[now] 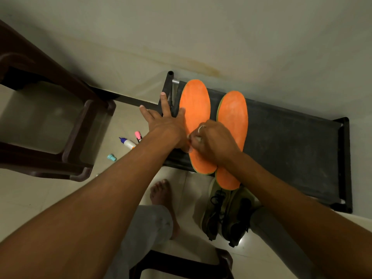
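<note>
Head view: our left hand (167, 125), fingers spread, rested against the mid-frame orange insole (195, 105); our right hand (213, 141) pinched a small white object (198, 139) on it; the work seemed midway.

The right hand (213, 141) pinches something pale (198, 139), too small and blurred to name, and covers the middle of the right insole (233, 111). Its forearm hides part of the shoes (237, 222) at five o'clock. At nine o'clock the brown chair (50, 67) runs off the edge.

Left hand (167, 122) spread flat; right hand (213, 140) curled, pinching a white bit (198, 139).
</note>
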`<state>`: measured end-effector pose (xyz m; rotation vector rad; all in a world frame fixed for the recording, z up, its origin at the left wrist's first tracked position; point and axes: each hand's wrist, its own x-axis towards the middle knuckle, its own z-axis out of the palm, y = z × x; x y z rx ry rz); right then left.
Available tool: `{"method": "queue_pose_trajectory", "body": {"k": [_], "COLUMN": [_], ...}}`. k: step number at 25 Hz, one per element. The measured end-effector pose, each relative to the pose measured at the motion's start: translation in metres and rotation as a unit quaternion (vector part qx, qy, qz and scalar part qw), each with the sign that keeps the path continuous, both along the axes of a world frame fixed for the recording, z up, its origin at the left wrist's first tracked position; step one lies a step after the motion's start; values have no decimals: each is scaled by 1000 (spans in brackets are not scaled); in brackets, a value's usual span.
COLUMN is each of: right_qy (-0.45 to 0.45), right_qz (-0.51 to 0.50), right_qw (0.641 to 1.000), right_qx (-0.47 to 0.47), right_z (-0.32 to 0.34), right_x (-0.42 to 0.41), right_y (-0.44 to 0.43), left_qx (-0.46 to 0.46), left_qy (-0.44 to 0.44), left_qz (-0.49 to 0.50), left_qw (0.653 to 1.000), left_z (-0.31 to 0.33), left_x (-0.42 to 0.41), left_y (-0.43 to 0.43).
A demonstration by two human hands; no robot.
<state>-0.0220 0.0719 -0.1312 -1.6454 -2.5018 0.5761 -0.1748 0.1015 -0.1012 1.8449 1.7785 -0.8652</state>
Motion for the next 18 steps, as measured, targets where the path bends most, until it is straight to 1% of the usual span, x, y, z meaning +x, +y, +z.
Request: {"method": "queue_pose_trajectory", "body": {"k": [1, 4, 5, 7, 10, 13, 15, 18], "right_qy": [2, -8, -16, -27, -27, -29, -21, -4], "right_qz": [15, -58, -47, 8, -26, 2, -9, 5], "right_qw": [1000, 998, 999, 999, 999, 999, 1000, 1000], "right_qx": [0, 13, 13, 14, -12, -15, -14, -9], "right_z": [-1, 1, 1, 1, 3, 4, 7, 10], "right_x": [-1, 3, 3, 0, 3, 7, 8, 11], "right_y": [-2, -1, -3, -7, -9, -13, -18, -25], "left_qx": [2, -4, -1, 3, -1, -1, -7, -6], "left_qy": [2, -6, -3, 2, -6, 1, -7, 3], "left_qz": [0, 5, 2, 0, 2, 0, 3, 1], "left_qw": [1000, 1000, 1000, 1000, 1000, 1000, 1000, 1000], "left_z": [0, -1, -1, -2, -1, -1, 0, 2], "left_x": [-1, 1, 1, 0, 1, -1, 0, 1], "left_y": [0, -1, 0, 1, -1, 1, -1, 0]}}
